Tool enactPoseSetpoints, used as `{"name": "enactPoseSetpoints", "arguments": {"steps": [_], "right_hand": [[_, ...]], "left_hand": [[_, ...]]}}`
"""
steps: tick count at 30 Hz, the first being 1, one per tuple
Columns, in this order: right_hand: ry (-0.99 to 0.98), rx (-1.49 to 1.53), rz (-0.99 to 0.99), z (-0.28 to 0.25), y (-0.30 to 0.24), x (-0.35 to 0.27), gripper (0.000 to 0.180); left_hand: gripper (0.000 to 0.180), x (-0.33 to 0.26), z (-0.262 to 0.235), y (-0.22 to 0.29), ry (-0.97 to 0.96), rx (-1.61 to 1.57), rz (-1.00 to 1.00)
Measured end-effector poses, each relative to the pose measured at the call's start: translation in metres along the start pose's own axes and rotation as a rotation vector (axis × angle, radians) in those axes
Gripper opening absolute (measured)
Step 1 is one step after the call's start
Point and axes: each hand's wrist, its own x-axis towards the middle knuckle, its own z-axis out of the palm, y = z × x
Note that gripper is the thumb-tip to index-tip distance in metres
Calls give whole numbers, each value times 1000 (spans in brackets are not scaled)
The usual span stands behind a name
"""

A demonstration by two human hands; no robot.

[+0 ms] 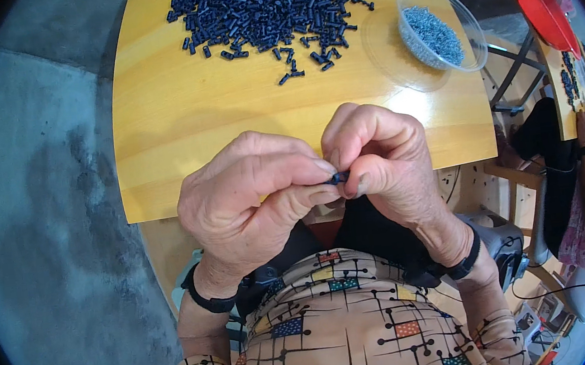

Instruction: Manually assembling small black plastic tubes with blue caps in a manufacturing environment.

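I see a pale yellow wooden table (177,123) standing on grey concrete floor (46,232). On its far part lies a spread heap of small dark blue plastic tube pieces (265,5). To the heap's right sits a clear round plastic bowl (466,26) holding tiny grey metal bits (432,35).

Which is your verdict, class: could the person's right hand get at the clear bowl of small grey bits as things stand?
Probably yes. The clear bowl stands open on the right of the yellow table, with bare tabletop between it and the right hand. But that hand, together with the left hand, pinches a small dark piece.
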Motion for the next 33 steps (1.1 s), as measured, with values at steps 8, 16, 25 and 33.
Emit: {"name": "enactPoseSetpoints", "arguments": {"steps": [8,16,25,33], "right_hand": [[-36,168,153,-8,5,-3,16],[-35,152,49,2,-1,5,20],[-223,-189,-178,-2,-7,13,47],[-147,-146,-151,5,-10,13,46]], "left_hand": [[20,5,-3,3,-64,76,94],[21,7,-4,3,-63,15,79],[22,6,-6,11,-37,-53,10],[14,5,-6,11,-11,-114,38]]}}
